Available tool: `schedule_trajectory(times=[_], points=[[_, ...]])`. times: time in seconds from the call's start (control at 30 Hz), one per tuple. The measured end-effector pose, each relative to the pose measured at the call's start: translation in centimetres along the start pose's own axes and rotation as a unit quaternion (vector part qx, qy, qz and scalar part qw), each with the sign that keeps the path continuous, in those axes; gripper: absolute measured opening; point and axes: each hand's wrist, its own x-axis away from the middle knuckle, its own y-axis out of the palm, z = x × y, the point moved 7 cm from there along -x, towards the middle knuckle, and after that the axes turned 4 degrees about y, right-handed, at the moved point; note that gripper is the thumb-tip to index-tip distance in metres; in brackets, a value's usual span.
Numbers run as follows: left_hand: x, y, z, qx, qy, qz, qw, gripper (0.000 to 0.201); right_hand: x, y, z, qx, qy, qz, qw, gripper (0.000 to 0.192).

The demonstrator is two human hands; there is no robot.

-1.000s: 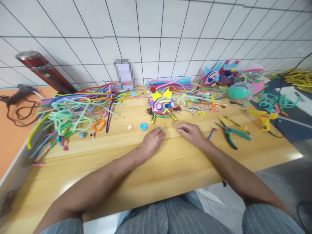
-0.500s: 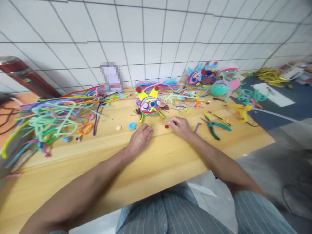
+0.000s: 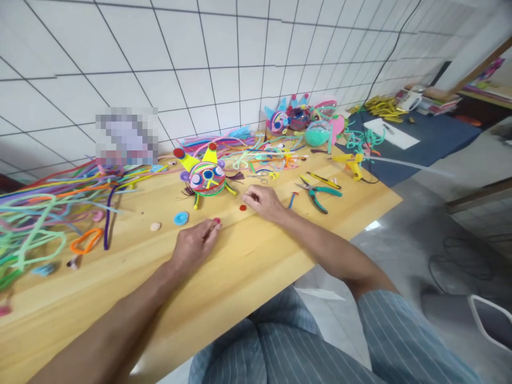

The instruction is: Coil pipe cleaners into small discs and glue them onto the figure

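Both hands are rested on the wooden table, just in front of a craft figure made of coloured coils with two yellow cones on top. The left hand lies palm down with its fingertips drawn together on a small red disc, which shows at the tips and touches the table. The right hand lies loosely curled, fingers bent inward with nothing seen in its grip; a second red disc lies on the table just beside its fingertips, apparently not touched.

A blue disc and a pale disc are seen on the table left of the left hand. A heap of pipe cleaners covers the table's left end, with an orange loop at its edge. Green-handled pliers lie to the right of the right hand, near but apart, and a yellow glue gun lies beyond them. Further craft figures stand against the tiled wall.
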Motion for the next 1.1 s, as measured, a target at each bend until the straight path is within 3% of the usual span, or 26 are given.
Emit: schedule_trajectory(times=[0.17, 0.43, 0.53, 0.63, 0.73, 0.83, 1.0, 1.1], points=[[-0.1, -0.2, 0.5, 0.015, 0.003, -0.004, 1.0, 0.027, -0.9, -3.3, 0.9, -0.056, 0.068, 0.089, 0.992, 0.025], [-0.3, 0.5, -0.3, 0.045, -0.005, -0.012, 0.999, 0.027, -2.3, -16.1, 3.1, -0.267, 0.072, 0.257, 0.926, 0.029], [-0.3, 0.9, 0.1, 0.026, 0.013, -0.034, 0.999, 0.029, -1.7, -18.4, 3.0, -0.244, 0.063, 0.313, 0.916, 0.039], [-0.3, 1.3, 0.3, 0.001, 0.028, -0.053, 0.998, 0.03, -1.6, -17.1, 2.7, -0.203, 0.087, 0.319, 0.921, 0.044], [0.0, 2.0, 0.3, -0.023, 0.049, -0.081, 0.995, 0.03, -2.1, -13.5, 1.8, -0.115, 0.124, 0.234, 0.957, 0.041], [0.2, 2.6, 0.5, -0.052, 0.074, -0.096, 0.991, 0.032, -2.5, -9.7, 0.4, -0.011, 0.112, 0.133, 0.985, 0.04], [0.3, 2.7, 0.5, -0.048, 0.082, -0.086, 0.992, 0.034, -1.6, -4.8, 1.2, 0.03, 0.115, 0.034, 0.992, 0.034], [0.2, 2.7, 0.5, -0.046, 0.086, -0.079, 0.992, 0.036, -0.4, -3.3, 2.2, 0.033, 0.112, -0.027, 0.993, 0.029]])
